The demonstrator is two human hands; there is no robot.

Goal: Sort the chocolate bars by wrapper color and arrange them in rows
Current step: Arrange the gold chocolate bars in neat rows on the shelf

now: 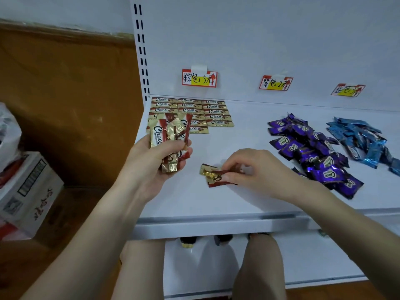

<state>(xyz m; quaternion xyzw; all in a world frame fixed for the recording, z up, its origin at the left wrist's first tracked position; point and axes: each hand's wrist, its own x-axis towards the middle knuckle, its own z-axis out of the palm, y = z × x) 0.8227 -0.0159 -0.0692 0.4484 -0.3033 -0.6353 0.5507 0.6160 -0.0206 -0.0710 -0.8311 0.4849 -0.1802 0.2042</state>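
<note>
My right hand [255,169] pinches one brown-gold bar [213,175] lying on the shelf [216,204], centre frame. My left hand [160,156] is curled round a bundle of brown bars [171,137]. Judgement: light, crinkly, slippery foil, so grip the long edges or the crimped end.

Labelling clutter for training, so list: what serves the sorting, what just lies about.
Job: rowed brown bars; handful of brown bars in left grip; single brown bar pinched by right grip; purple pile; blue pile; colour labels.
Lying about: cardboard box; plastic bag.
</note>
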